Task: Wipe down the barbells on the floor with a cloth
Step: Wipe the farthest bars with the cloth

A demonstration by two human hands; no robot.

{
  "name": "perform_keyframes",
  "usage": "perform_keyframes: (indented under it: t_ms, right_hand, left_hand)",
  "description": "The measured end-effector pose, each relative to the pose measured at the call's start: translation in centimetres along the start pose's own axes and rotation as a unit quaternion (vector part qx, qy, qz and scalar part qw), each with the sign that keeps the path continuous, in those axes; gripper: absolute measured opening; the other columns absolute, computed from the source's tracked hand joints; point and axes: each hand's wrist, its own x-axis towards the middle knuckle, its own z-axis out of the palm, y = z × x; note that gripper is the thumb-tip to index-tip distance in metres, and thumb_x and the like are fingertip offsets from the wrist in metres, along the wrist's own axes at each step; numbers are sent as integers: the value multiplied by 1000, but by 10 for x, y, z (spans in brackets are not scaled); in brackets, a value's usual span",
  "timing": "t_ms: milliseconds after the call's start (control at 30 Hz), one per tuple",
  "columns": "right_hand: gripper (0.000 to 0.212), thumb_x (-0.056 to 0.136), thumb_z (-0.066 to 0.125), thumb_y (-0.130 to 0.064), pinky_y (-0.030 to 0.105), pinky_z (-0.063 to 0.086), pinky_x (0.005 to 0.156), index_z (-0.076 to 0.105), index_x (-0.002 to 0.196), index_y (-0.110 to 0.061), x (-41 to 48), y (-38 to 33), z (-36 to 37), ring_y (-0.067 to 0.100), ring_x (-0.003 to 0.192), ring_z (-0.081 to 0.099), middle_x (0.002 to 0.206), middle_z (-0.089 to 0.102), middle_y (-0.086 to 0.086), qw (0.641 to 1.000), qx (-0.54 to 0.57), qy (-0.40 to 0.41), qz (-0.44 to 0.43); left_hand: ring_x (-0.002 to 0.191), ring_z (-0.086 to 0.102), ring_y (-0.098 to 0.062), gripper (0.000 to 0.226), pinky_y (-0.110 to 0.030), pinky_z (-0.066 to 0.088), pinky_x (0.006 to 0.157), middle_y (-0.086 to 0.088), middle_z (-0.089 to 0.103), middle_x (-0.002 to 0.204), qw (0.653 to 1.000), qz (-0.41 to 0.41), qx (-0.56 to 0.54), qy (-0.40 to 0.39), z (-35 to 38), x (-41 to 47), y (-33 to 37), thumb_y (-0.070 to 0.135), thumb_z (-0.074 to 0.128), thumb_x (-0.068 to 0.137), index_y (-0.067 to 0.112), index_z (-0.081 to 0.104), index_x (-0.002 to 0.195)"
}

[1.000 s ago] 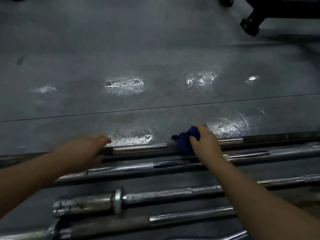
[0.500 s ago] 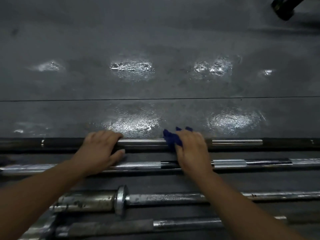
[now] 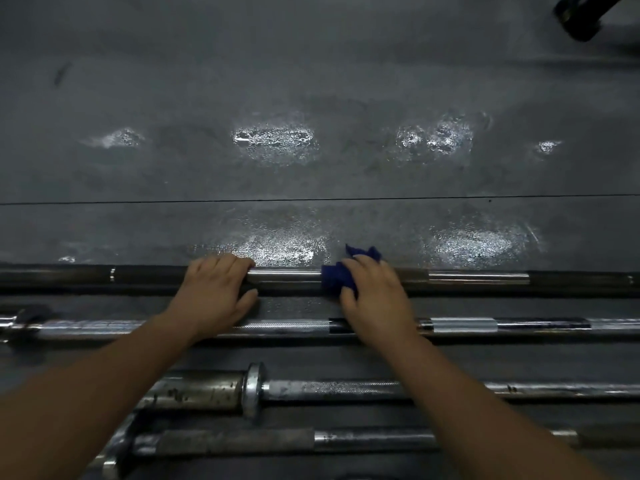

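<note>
The floor (image 3: pixel 311 81) is dark grey and shiny in spots. Near us lie rusty bars, like the flanged bar (image 3: pixel 346 389). Farther out is the farthest barbell (image 3: pixel 287 276). The left hand (image 3: pixel 211 292) curls over it to hold it steady. The right hand (image 3: pixel 375 296) squeezes a soft blue cloth (image 3: pixel 337 278) around it. The bar looks heavy, hard and smooth, so it may roll. Grab its middle.

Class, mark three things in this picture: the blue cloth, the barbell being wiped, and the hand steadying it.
blue cloth (image 3: pixel 335 279): head view, bunched part left of the fingers.
farthest barbell (image 3: pixel 479 277): head view, shiny shaft section.
left hand (image 3: pixel 216 292): head view, back of the hand.
</note>
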Motion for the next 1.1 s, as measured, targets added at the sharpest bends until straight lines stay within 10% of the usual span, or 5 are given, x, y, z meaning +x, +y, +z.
perform_keyframes:
  t_ms: [267,500,700,967,1100]
  right_hand:
    - [45,75,49,-4,42,47,89,63,117,-7,-4,61,-24,36,97,54,114,65,15,987,-73,45,138]
    - [59,78,54,-6,41,39,106,54,137,-14,-6,-3,3,33,114,53,142,53,7,996,-43,-25,-73]
    - [55,81,53,1,46,40,105,54,135,-7,-19,41,1,41,119,49,142,51,13,978,-52,77,186]
    - [54,79,54,-6,41,45,96,53,132,-15,30,-36,8,33,108,52,133,56,7,997,-44,-9,-60]
    - [54,79,51,-1,45,46,95,54,131,-12,34,36,-9,39,108,53,128,59,13,987,-56,62,135]
  left_hand:
    - [96,55,-29,51,-45,38,92,-4,59,102,999,-6,-4,33,8,-1,3,42,51,70,20,54,117]
    - [123,51,-30,78,-45,31,109,-8,56,134,999,40,-9,-10,3,-5,-10,55,34,79,17,39,147]
    - [139,34,-21,78,-44,21,114,4,35,156,997,66,-22,-44,4,1,-24,67,23,85,31,17,154]
    - [141,31,-22,79,-43,17,118,1,31,157,999,36,-19,-3,-15,43,-29,59,54,89,26,20,153]
    - [142,31,-24,86,-45,15,121,-4,33,156,998,42,1,43,-3,22,-25,58,55,86,19,20,154]
